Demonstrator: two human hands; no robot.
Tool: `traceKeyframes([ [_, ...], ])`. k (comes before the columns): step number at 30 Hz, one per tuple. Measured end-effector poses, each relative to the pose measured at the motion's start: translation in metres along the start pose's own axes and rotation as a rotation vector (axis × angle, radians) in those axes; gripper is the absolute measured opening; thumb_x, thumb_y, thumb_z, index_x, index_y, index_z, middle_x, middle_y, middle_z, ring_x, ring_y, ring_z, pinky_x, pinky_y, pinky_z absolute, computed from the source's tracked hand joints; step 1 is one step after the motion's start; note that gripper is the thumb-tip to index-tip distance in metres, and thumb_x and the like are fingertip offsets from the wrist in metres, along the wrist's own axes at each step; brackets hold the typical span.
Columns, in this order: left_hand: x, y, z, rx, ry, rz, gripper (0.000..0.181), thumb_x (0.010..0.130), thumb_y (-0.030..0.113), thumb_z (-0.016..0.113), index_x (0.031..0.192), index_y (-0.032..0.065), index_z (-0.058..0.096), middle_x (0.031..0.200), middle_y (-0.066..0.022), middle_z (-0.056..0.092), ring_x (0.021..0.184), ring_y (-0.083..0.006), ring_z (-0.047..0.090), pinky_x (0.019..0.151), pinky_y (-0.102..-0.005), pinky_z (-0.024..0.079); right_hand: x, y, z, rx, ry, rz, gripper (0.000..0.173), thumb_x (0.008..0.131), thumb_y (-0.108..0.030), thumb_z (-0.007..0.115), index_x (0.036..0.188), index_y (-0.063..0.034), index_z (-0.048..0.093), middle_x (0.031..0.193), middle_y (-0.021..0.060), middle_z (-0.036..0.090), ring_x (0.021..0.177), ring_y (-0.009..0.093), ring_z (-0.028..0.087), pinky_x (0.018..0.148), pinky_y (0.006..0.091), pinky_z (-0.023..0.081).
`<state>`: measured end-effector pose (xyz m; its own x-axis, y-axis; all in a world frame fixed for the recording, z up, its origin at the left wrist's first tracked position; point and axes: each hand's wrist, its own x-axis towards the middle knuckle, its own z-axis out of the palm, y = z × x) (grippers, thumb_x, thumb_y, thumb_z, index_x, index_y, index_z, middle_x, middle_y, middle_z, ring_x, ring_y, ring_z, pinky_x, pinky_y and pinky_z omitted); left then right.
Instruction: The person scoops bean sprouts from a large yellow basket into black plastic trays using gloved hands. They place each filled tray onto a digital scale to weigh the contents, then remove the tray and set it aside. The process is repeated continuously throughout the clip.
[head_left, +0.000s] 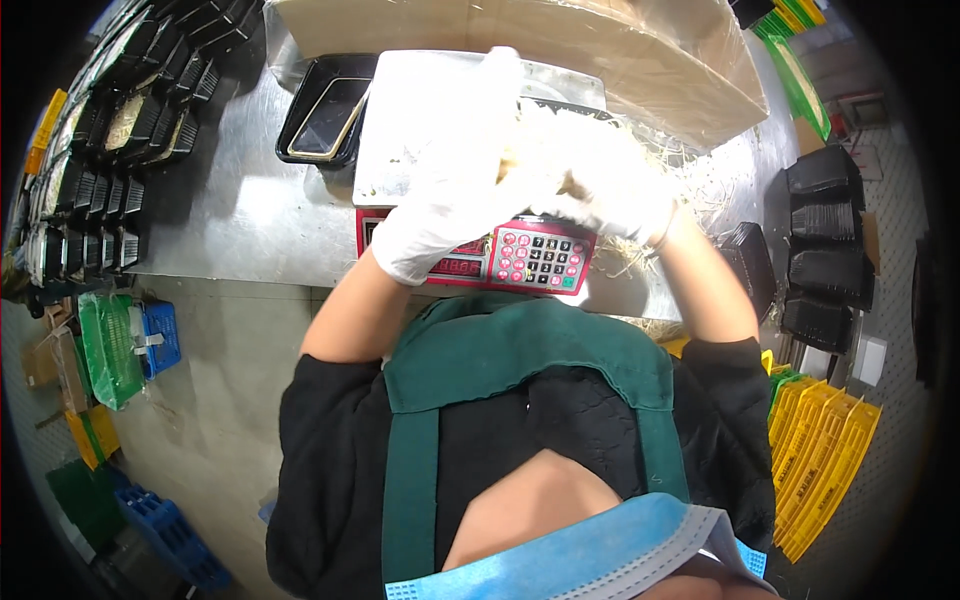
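My left hand (450, 202), in a white glove, reaches over the silver pan (386, 157) of a red digital scale (480, 270). Its fingers point toward the far side, and its thumb side faces my right hand (626, 184), also gloved in white. Pale sprouts (514, 165) show between the hands, partly washed out by glare. Under and behind them, the dark rim of a black plastic tray (566, 109) shows; the hands hide most of it. Both hands are at the sprouts, but glare hides how the fingers are closed. Loose sprouts (667, 154) lie beside my right hand.
Left of the scale sits a black tray (289, 139). A plastic-lined cardboard box (525, 26) stands behind. Filled black trays (90, 187) are stacked at far left, other black trays (825, 262) at right. Yellow crates (821, 457) stand low at right, a green basket (109, 349) at left.
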<state>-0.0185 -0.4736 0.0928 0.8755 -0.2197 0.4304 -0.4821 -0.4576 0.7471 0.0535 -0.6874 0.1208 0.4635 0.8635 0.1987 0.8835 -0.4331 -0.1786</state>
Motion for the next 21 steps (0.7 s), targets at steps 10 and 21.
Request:
traceKeyframes([
  [10, 0.021, -0.001, 0.012, 0.173, -0.150, 0.134, 0.049, 0.086, 0.039, 0.060, 0.127, 0.0114, 0.057, 0.126, -0.0129, 0.056, 0.107, -0.0285, 0.053, 0.086, -0.0402, 0.041, -0.019, 0.044, -0.021, 0.373, -0.109, 0.135, 0.069, 0.081, -0.039, 0.069, 0.137, -0.0055, 0.045, 0.134, 0.0184, 0.049, 0.125, 0.033, 0.046, 0.103, 0.0389, 0.038],
  [21, 0.022, -0.007, 0.014, 0.328, -0.172, 0.174, 0.047, 0.085, 0.023, 0.066, 0.127, 0.0037, 0.055, 0.125, -0.0147, 0.058, 0.114, -0.0303, 0.053, 0.099, -0.0410, 0.040, -0.097, 0.067, -0.041, 0.807, 0.381, 0.684, 0.025, 0.083, -0.017, 0.069, 0.102, -0.0005, 0.069, 0.094, 0.0070, 0.068, 0.088, 0.014, 0.064, 0.080, 0.0284, 0.050],
])
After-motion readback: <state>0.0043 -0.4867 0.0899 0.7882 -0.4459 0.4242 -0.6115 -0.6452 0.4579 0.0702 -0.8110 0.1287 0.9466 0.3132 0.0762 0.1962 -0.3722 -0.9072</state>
